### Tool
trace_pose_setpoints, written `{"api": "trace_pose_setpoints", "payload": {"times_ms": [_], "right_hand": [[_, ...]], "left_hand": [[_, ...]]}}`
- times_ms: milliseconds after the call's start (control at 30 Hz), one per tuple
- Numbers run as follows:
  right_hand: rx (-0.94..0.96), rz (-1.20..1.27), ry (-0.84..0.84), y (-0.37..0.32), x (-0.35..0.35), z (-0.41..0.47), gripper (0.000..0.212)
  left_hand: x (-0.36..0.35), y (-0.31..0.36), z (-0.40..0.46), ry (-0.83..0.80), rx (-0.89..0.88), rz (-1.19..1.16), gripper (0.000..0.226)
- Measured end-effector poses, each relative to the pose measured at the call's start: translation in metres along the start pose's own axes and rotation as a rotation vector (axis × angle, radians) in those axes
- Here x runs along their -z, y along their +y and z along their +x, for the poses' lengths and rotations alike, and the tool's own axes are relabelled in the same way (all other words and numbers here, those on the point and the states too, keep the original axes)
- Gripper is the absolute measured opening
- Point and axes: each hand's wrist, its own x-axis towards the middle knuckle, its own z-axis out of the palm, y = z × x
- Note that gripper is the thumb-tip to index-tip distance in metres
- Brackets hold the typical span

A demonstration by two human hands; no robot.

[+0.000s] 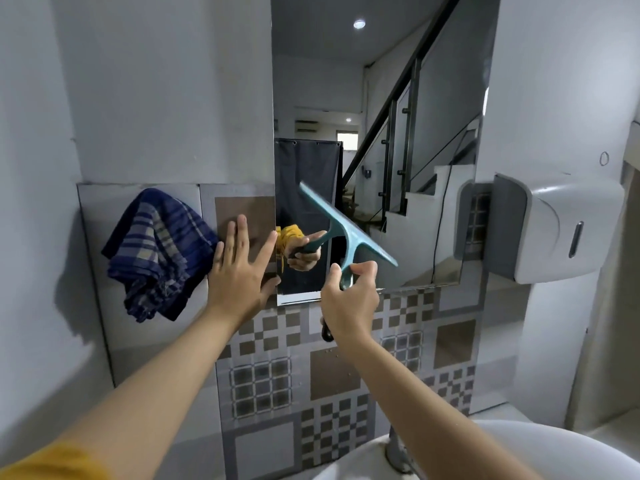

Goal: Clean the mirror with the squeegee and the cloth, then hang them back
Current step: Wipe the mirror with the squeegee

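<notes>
the right hand [349, 299] is closed around the handle of a teal squeegee [346, 225], thumb and fingers wrapped just under the blade's stem. the blade runs slantwise above that hand, its upper end up and to the left, its lower end down to the right, and it lies against or just in front of the mirror [433, 98]; contact cannot be told. the mirror's glass shows the same hand and handle mirrored just left of the real grip. the left hand [239, 268] is spread wide and flat, holding nothing, palm toward the tiled wall [332, 372], its fingertips near the mirror's left edge. just left of that hand, touching or nearly touching its little-finger side, a blue checked cloth [159, 254] hangs bunched on the wall. well to the right of the right hand a white dispenser [557, 230] is mounted. below the right forearm a white basin [467, 455] curves.
</notes>
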Motion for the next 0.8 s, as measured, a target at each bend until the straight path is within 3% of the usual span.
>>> {"api": "trace_pose_setpoints", "payload": {"times_ms": [800], "right_hand": [[0.778, -0.651, -0.125, 0.066, 0.083, 0.066, 0.026]], "left_hand": [[-0.008, -0.007, -0.008, 0.008, -0.043, 0.029, 0.091]]}}
